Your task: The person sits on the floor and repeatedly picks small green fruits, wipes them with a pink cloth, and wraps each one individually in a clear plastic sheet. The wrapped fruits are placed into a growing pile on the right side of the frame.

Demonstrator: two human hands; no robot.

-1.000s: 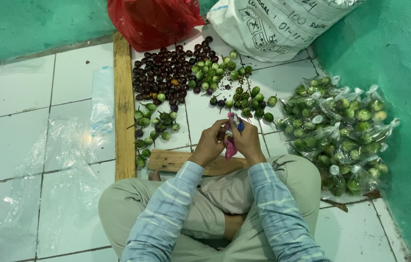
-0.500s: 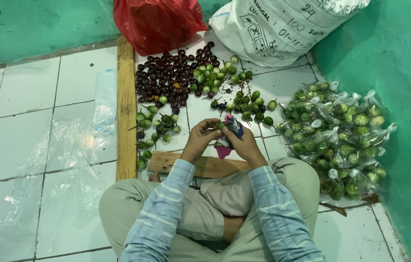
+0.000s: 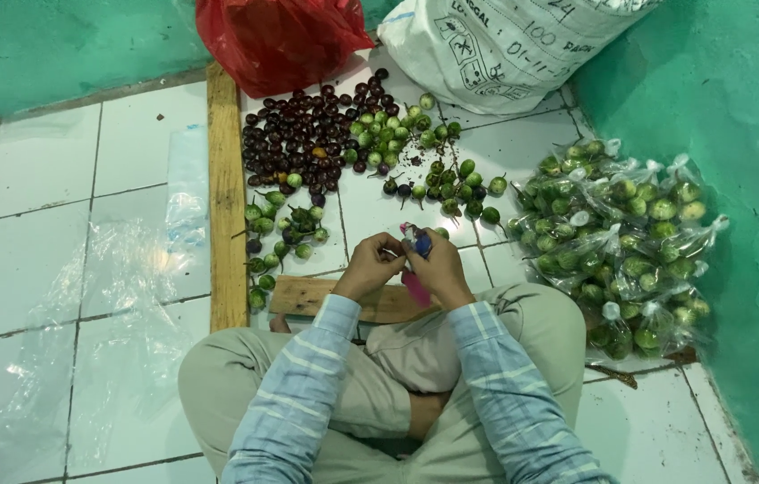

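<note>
Gripping small dark fruit (image 3: 422, 243) w/ both hands — L (image 3: 370, 266), R (image 3: 440, 269) | pink tool (image 3: 415, 289) below

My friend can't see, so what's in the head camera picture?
A seated person's left hand and right hand hold a small pink-handled tool over loose round green and dark purple fruits on white floor tiles.

Blue striped sleeves, khaki trousers

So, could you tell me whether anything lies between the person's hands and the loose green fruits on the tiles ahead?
Nothing visible does: bare white tile separates the left hand and right hand, which hold a pink tool, from the nearest green fruits.
</note>
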